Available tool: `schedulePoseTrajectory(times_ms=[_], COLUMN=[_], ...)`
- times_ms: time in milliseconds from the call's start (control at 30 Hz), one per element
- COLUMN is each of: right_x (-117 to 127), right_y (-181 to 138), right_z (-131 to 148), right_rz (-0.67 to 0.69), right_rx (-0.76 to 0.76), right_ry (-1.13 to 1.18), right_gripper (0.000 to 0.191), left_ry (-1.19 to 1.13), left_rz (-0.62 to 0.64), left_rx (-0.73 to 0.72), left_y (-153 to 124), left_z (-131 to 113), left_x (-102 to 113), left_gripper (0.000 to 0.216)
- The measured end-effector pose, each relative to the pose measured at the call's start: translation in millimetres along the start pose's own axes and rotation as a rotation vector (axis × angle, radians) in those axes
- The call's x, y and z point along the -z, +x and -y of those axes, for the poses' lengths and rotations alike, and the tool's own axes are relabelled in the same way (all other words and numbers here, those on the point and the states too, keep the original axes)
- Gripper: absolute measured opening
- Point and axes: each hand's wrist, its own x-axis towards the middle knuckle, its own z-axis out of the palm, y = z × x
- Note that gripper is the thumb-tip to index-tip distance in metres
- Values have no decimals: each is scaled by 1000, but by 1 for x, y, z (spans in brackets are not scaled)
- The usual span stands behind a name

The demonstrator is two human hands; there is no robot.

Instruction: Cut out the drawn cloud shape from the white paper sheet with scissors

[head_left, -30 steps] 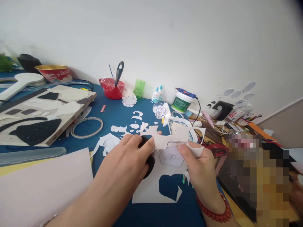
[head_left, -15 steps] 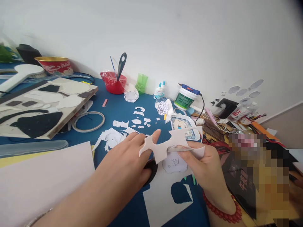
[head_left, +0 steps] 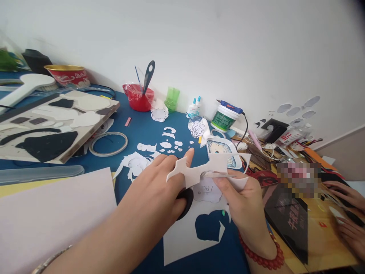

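Note:
My left hand (head_left: 164, 180) is closed round the black handles of a pair of scissors (head_left: 186, 201). Their blades lie along a white sheet (head_left: 218, 165) with ragged cut edges, and part of the sheet hangs over my left fingers. My right hand (head_left: 245, 198), with a red bead bracelet on its wrist, pinches the sheet at its right side. On the lower part of the sheet a rounded outline with a pencilled character (head_left: 207, 190) shows. A dark blue opening in the lower flap (head_left: 182, 241) lets the table show through. My right fingertips are partly hidden behind the sheet.
Small white cut-outs (head_left: 165, 145) and paper scraps (head_left: 138, 165) lie beyond my hands. Left are a tape roll (head_left: 125, 146) and a board (head_left: 107, 116) with cut pieces. Behind stand a red bowl (head_left: 139, 102) and a white tub (head_left: 224, 118). Another person's hands (head_left: 349, 205) are at far right.
The sheet has shifted slightly in my hands, and its lower flap has swung left. The view has turned a little, and another person's hands now show at the right.

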Motion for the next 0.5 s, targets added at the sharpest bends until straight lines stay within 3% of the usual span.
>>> schedulePoseTrajectory(times_ms=[133,500], right_x=[-3,-4], right_y=[-1,0], right_z=[-1,-24], right_rz=[-17,0], right_rx=[-118,-54], right_ry=[27,57], right_gripper=[21,27], left_ry=[-36,-114], left_rz=[74,111], left_rx=[72,67], left_y=[3,4], left_z=[-5,-1], left_x=[1,-4], left_gripper=[27,31])
